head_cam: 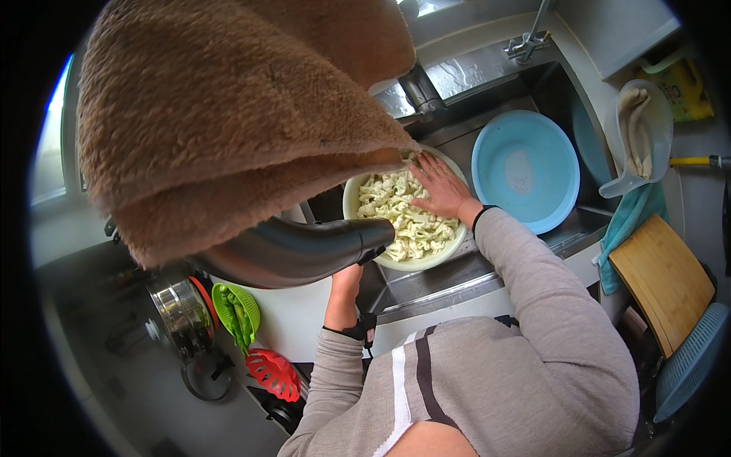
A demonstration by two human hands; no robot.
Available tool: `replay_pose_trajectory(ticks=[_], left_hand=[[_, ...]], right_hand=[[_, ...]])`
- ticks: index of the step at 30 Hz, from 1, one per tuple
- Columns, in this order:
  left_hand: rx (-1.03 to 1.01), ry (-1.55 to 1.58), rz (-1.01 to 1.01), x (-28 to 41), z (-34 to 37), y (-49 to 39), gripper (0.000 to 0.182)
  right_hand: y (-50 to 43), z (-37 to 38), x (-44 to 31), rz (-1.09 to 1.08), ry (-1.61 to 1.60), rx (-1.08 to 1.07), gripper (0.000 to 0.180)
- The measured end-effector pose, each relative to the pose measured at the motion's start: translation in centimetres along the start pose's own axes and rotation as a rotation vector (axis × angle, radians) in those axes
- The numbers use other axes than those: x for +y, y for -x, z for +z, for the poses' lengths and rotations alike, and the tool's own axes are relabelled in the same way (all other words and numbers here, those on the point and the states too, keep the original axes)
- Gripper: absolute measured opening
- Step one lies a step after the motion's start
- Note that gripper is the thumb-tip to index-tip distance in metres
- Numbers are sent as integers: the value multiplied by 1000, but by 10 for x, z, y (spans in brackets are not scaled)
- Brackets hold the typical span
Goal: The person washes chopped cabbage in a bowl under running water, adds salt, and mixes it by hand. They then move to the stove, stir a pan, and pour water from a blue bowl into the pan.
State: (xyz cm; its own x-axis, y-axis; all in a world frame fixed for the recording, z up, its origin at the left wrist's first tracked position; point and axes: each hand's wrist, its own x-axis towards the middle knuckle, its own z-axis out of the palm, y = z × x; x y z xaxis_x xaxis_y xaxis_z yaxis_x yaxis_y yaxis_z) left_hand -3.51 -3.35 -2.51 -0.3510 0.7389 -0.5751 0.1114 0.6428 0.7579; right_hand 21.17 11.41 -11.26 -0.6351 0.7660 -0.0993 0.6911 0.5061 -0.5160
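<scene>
My right hand (442, 185) lies flat on cauliflower florets (420, 225) near the right side of a pale basin (445, 257). Its fingers are spread a little and grip nothing that I can see. Only the wrist and heel of my left hand (347, 279) show, at the basin's lower left. The dark curved spout of a faucet (308, 248) hides its fingers. A brown plush towel (240, 125) drapes over the faucet and covers the basin's upper left. The basin sits in a steel sink (411, 288).
Right of the basin, a blue basin (525, 171) lies in the sink. Farther right are a clear plastic jug (639, 131), a teal cloth (625, 240) and a wooden cutting board (662, 280). A green basket (248, 305) of green peppers, a red slotted basket (274, 374) and a pot (183, 314) stand left.
</scene>
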Motion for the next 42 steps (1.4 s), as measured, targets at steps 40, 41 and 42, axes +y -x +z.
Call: replay_pose_trajectory(ticks=[40,41,42], left_hand=[[-56,169,-23,38,9,19,26],[-60,148,7,37,8,19,26],[-56,136,22,35,7,17,26]], right_hand=[[0,12,5,-2,-52,48,82],[0,13,5,-3,-54,45,82],[0,13,5,-4,-57,48,82]])
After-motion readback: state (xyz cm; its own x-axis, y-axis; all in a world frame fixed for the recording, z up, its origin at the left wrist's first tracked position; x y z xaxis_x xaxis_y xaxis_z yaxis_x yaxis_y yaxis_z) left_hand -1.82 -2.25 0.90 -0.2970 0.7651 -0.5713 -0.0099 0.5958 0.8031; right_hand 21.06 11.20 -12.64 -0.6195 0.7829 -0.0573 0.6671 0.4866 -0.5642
